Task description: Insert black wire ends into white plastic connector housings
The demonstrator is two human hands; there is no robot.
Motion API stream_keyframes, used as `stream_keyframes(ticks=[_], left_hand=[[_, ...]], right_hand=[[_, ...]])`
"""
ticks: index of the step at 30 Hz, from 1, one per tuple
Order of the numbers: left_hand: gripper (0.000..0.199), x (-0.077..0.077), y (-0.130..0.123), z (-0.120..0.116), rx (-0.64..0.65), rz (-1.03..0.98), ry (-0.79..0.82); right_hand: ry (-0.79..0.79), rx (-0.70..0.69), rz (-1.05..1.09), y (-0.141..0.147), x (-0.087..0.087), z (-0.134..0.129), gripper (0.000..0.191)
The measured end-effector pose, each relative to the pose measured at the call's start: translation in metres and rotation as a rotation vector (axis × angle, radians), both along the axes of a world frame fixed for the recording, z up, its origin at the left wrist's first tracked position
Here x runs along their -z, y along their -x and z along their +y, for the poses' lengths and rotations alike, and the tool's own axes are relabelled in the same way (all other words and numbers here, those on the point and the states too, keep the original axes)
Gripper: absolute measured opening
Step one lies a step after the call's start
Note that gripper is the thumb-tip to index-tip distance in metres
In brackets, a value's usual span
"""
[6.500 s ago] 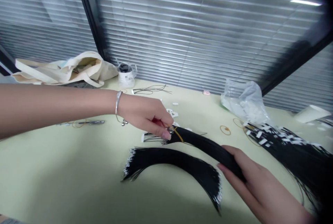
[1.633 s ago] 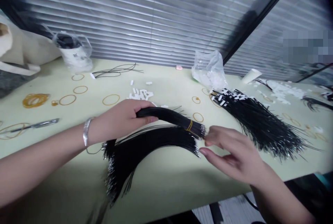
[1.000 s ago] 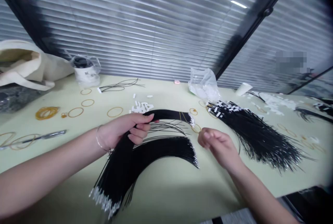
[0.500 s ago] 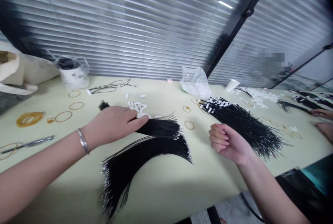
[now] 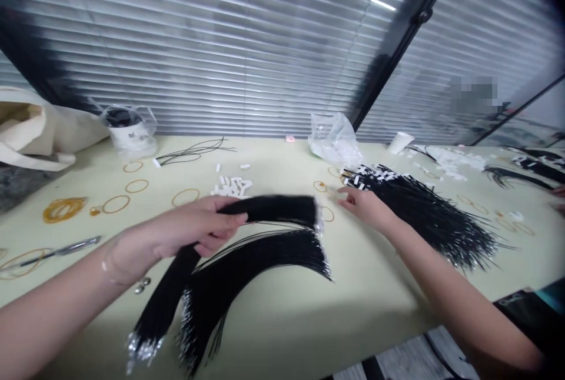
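The left hand (image 5: 203, 226) grasps a wire bundle (image 5: 282, 209), its fanned end now gathered, the other hanging toward seven o'clock. The right hand (image 5: 368, 206), a fist half a second ago, has loosened near a band (image 5: 322, 185); I cannot tell whether it pinches anything. At its three o'clock, the wire pile (image 5: 424, 221) stays on the tabletop (image 5: 278, 321).

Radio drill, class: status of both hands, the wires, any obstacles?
Left hand holding wire bundle. Right hand near rubber band, grip unclear. Possible snag: second bundle lying close alongside.
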State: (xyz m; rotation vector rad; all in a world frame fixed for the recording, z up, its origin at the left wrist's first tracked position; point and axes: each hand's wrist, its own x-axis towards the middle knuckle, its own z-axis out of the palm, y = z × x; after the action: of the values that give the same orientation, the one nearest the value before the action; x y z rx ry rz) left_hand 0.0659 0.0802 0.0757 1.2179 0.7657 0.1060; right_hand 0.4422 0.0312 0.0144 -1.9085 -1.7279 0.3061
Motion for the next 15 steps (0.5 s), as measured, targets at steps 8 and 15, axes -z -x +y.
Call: stream_keyframes(ticks=[8, 15], left_hand=[[0.038, 0.013, -0.029, -0.028, 0.216, 0.226, -0.253], [0.035, 0.022, -0.034, -0.024, 0.248, 0.285, -0.688]], right_hand=[[-0.05, -0.524, -0.129, 0.107, -0.032, -0.04, 0.071], [0.263, -0.55, -0.538, 0.148, -0.019, -0.029, 0.025]])
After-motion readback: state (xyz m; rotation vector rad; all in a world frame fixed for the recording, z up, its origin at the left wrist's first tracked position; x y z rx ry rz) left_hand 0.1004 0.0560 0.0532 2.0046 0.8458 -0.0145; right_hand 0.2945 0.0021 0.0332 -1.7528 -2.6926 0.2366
